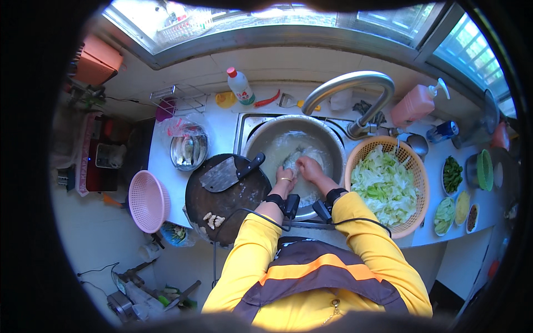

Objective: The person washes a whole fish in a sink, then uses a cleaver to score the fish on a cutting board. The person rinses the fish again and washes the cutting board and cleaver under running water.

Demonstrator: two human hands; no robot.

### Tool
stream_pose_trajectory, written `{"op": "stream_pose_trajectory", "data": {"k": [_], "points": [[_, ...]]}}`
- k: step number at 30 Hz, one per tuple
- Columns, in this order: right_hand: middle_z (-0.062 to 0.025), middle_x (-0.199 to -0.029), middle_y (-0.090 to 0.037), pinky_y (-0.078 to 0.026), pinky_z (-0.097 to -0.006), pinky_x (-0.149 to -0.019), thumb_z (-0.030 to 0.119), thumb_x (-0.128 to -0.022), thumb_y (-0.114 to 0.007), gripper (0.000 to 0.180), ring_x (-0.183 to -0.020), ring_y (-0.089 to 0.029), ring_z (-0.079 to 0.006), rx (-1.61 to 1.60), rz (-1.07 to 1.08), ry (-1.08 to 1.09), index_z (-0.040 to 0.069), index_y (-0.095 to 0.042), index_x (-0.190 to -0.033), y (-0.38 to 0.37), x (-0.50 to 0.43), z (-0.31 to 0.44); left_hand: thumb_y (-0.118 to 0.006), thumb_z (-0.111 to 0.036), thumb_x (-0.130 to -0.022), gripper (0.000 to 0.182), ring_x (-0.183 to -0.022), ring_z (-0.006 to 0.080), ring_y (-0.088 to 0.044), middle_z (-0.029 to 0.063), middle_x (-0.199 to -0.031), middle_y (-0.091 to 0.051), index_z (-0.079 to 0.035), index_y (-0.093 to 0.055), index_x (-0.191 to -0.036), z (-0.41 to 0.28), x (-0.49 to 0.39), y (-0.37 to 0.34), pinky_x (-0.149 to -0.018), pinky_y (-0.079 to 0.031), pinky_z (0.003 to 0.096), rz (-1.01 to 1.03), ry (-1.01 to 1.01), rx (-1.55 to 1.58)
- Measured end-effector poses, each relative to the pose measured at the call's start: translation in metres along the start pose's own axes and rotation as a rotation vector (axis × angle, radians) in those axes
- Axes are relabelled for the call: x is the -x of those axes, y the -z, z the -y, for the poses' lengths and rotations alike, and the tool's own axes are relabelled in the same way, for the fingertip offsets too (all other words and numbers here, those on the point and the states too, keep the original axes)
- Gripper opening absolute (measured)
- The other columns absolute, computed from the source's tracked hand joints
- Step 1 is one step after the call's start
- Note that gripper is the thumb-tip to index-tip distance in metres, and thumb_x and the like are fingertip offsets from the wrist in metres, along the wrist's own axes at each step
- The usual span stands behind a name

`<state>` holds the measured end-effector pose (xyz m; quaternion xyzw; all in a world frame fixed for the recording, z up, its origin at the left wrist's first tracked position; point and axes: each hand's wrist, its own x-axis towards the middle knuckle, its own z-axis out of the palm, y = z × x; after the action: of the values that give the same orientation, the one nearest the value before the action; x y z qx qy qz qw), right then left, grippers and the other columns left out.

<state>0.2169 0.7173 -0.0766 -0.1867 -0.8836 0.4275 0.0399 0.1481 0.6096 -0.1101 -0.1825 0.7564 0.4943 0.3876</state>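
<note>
A large metal basin [254, 145] of cloudy water sits in the sink. Inside it, both hands are on a silvery fish [294, 156], partly hidden by the water and fingers. My left hand [286, 178], with a gold-coloured bracelet at its wrist, holds the fish from the left. My right hand [310, 168] is at the fish's right side, fingers bent inward; whether it grips is unclear. Left of the basin, a cleaver [220, 175] with a black handle lies on a round dark chopping board [204, 200], along with several pieces of ginger [213, 220].
An orange colander [421, 187] of torn lettuce stands right of the basin, below a curved faucet [354, 77]. A bowl of small fish [189, 150] and a pink basket [149, 202] are at the left. Cables run from both wrists. Small dishes line the far right counter.
</note>
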Motion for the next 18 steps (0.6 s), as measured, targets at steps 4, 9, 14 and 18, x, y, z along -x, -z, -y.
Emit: {"op": "stream_pose_trajectory", "data": {"k": [4,9,14,18], "points": [[-0.0157,-0.092,-0.058,-0.046,-0.0395,-0.079,0.007,-0.072,-0.052,0.02,-0.089,-0.057,-0.0338,-0.102,0.02,-0.027,0.007,-0.06,-0.091,0.009,0.001,0.003,-0.043,0.0,-0.067,0.049,-0.059,0.0279,-0.057,0.0174,-0.081,-0.053,-0.009,-0.041,-0.116,-0.014,0.007,0.007,-0.051,-0.053,0.0385,0.149,0.257,0.536],[-0.0128,-0.095,-0.054,-0.046,-0.0373,-0.08,0.009,-0.072,-0.055,0.019,-0.092,-0.055,-0.0312,0.005,0.004,0.035,0.008,-0.06,-0.09,0.026,0.007,0.017,-0.04,-0.004,-0.07,0.059,-0.054,0.025,-0.054,0.0169,-0.086,-0.053,-0.019,-0.032,-0.126,-0.025,0.02,0.011,-0.044,-0.047,0.0363,0.222,0.198,0.558],[-0.0107,-0.098,-0.052,-0.046,-0.0359,-0.081,0.009,-0.07,-0.054,0.02,-0.095,-0.054,-0.0302,0.027,-0.029,0.186,0.008,-0.06,-0.089,0.034,0.006,0.023,-0.04,-0.015,-0.074,0.033,-0.051,0.0233,-0.054,0.0141,-0.071,-0.053,-0.006,-0.047,-0.105,-0.034,0.034,0.018,-0.04,-0.045,0.0328,0.298,0.194,0.548],[-0.0113,-0.103,-0.052,-0.045,-0.0366,-0.083,0.007,-0.069,-0.053,0.03,-0.098,-0.053,-0.0313,-0.039,0.017,0.252,0.007,-0.059,-0.098,0.033,0.016,0.027,-0.038,-0.028,-0.078,0.033,-0.046,0.0217,-0.05,0.0114,-0.057,-0.051,0.001,-0.054,-0.081,-0.041,0.038,0.03,-0.039,-0.041,0.0308,0.421,0.236,0.594]]}}
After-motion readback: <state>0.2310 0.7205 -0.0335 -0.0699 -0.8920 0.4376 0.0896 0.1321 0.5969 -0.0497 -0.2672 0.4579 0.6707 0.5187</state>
